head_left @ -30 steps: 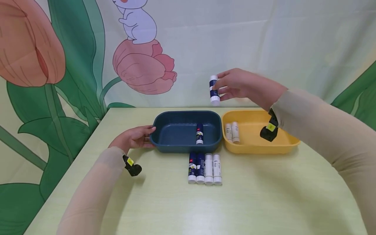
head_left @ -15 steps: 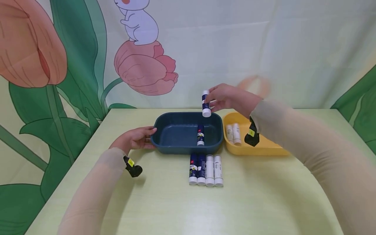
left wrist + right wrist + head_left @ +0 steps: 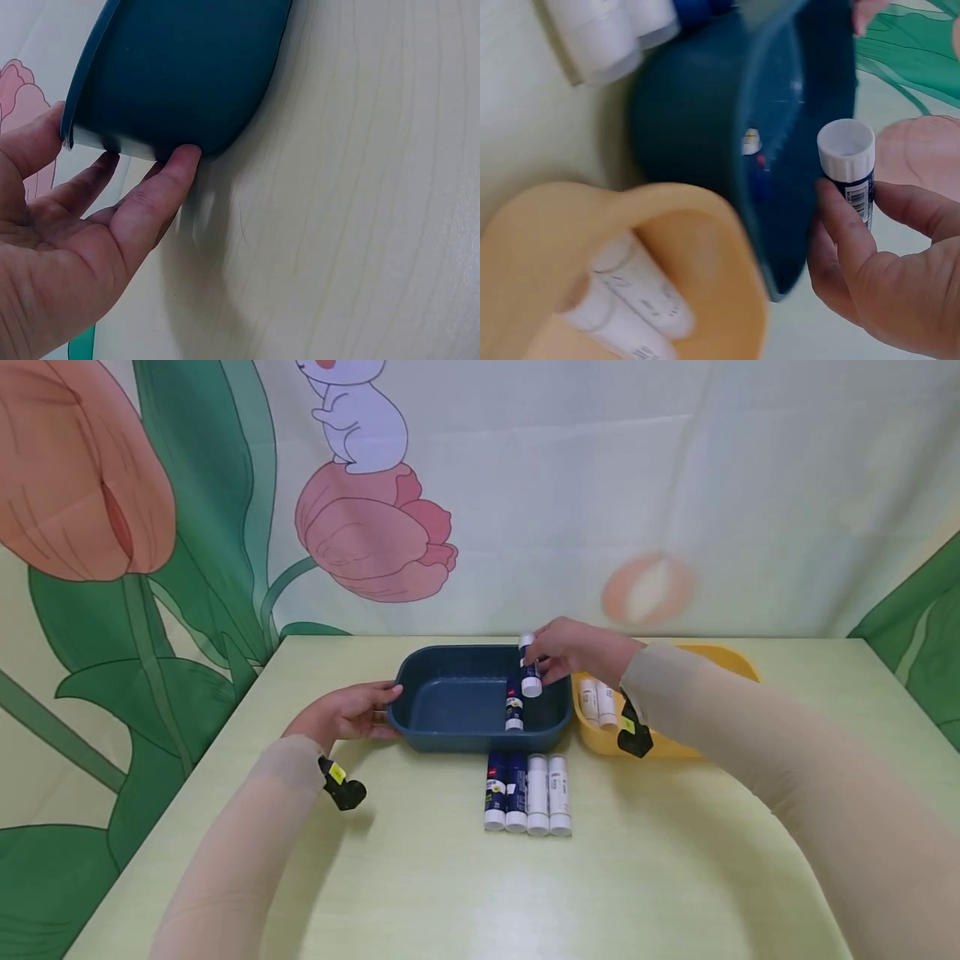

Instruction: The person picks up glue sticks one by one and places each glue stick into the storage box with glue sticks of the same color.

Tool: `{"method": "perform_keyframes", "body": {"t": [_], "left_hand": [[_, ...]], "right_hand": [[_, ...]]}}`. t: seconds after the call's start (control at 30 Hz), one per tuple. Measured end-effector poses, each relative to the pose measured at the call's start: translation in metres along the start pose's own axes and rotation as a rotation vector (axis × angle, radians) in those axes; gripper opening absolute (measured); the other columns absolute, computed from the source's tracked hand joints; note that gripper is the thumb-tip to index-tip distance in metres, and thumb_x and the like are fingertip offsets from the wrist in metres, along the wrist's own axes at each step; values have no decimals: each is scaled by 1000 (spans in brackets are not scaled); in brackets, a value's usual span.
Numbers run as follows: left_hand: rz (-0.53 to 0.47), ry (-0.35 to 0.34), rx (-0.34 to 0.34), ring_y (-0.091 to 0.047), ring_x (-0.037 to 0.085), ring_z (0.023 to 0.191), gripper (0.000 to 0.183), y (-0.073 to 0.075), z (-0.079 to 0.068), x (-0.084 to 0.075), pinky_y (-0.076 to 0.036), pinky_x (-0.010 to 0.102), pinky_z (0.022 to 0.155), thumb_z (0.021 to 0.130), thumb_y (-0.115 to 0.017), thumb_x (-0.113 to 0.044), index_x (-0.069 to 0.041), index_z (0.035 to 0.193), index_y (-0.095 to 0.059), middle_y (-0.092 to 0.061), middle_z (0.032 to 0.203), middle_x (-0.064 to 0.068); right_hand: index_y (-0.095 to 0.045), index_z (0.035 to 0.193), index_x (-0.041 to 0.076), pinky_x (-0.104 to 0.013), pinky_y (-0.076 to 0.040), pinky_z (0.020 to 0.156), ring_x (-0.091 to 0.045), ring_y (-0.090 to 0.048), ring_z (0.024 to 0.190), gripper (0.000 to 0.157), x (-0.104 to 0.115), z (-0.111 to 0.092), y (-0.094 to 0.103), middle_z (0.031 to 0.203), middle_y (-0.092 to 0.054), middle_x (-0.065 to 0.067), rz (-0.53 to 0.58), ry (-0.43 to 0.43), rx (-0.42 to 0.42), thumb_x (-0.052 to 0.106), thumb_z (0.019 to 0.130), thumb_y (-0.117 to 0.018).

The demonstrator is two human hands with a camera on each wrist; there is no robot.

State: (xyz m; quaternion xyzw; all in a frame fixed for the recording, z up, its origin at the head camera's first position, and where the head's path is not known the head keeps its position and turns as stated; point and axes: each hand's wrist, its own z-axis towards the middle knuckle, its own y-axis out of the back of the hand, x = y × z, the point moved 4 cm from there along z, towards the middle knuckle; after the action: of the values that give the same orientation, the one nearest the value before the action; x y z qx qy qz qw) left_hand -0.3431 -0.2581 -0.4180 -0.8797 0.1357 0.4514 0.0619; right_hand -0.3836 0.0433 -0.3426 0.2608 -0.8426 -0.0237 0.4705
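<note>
Right hand (image 3: 573,647) holds a blue tube (image 3: 529,673) at the blue tray (image 3: 450,742), left hand (image 3: 352,708) grips that tray's end

The held tube's long axis is near upright with a slight tilt; the white end beyond the fingertips points down and toward the person, the other white end up by the fingers. Thumb and fingers pinch it along its side. It sits at the tray's back right part; whether its lower end is below the rim, I cannot tell. The left hand has its thumb at the rim and its fingers against the outer wall.

Below the right hand, one lying blue tube (image 3: 513,706) in the tray points its white end at the person. Under the right wrist, the yellow tray (image 3: 596,743) holds two white tubes (image 3: 606,703). Between the hands and nearer the person, a row on the surface (image 3: 450,893) has two blue tubes (image 3: 495,793) and two white ones (image 3: 559,793), side by side, ends toward the person. Totals: four blue, four white, two trays.

A second ago the right hand was higher and further right; it has come down with its tube. The left hand has kept its place.
</note>
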Motion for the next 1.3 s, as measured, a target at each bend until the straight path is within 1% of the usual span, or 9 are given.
{"method": "perform_keyframes", "body": {"t": [0.17, 0.27, 0.33, 0.53, 0.57, 0.67, 0.93, 1.07, 1.3], "left_hand": [[-6, -1, 4, -53, 19, 116, 66, 1, -1, 0, -37, 50, 122, 111, -39, -29, -15, 166, -7, -40, 149, 12], [-12, -1, 10, -51, 21, 119, 65, 1, 0, -1, -36, 50, 122, 111, -39, -29, -15, 166, -7, -37, 154, 14], [-13, -2, 10, -50, 22, 123, 65, 1, 0, -1, -36, 50, 122, 111, -39, -29, -16, 167, -7, -33, 158, 15], [-9, -11, 15, -49, 22, 124, 66, 2, 0, -1, -35, 50, 122, 111, -39, -29, -15, 166, -6, -35, 156, 14], [-9, -12, 16, -50, 22, 123, 66, 2, 0, -1, -35, 50, 123, 111, -39, -29, -14, 166, -6, -36, 155, 13], [-7, -14, 21, -49, 22, 125, 66, 2, 0, 0, -34, 51, 123, 111, -39, -29, -14, 166, -6, -36, 155, 14], [-9, -13, 17, -48, 24, 128, 66, 1, -1, 0, -34, 51, 124, 111, -39, -29, -14, 166, -5, -33, 159, 16], [2, -18, 23, -49, 24, 128, 67, 1, -1, 0, -34, 51, 123, 111, -39, -30, -13, 166, -5, -34, 157, 16], [14, -22, 19, -51, 21, 120, 64, 2, 3, 1, -36, 51, 122, 112, -37, -28, -13, 166, -6, -40, 149, 13]], "right_hand": [[-40, 151, -1, -40, -54, 108, -31, -57, 125, 55, -12, 12, -8, 152, -47, -24, -99, -29, -8, 3, 100, -60], [-43, 149, -3, -39, -56, 105, -29, -61, 112, 53, -16, 14, -12, 148, -51, -24, -158, -24, -28, 3, 99, -62], [-45, 147, -5, -39, -56, 104, -30, -63, 109, 52, -16, 14, -14, 146, -53, -24, -193, -17, -40, 3, 99, -62], [-43, 148, -5, -36, -59, 100, -32, -66, 116, 52, -19, 19, -22, 145, -54, -23, -290, -34, -56, 4, 100, -62], [-44, 147, -5, -35, -62, 95, -32, -68, 112, 52, -20, 22, -22, 142, -56, -23, -303, -36, -61, 4, 99, -62], [-44, 147, -6, -35, -62, 92, -31, -68, 110, 50, -23, 28, -24, 141, -56, -23, -334, -45, -65, 3, 100, -61], [-44, 149, -5, -40, -57, 104, -32, -60, 120, 50, -25, 28, -31, 146, -54, -23, -345, -57, -47, 2, 102, -58], [-45, 149, -5, -41, -55, 106, -33, -58, 119, 49, -27, 30, -34, 148, -52, -22, -351, -59, -46, 2, 102, -58], [-48, 147, -6, -41, -54, 107, -34, -59, 130, 47, -32, 34, -39, 148, -52, -22, -336, -57, -32, 1, 101, -58]]}}
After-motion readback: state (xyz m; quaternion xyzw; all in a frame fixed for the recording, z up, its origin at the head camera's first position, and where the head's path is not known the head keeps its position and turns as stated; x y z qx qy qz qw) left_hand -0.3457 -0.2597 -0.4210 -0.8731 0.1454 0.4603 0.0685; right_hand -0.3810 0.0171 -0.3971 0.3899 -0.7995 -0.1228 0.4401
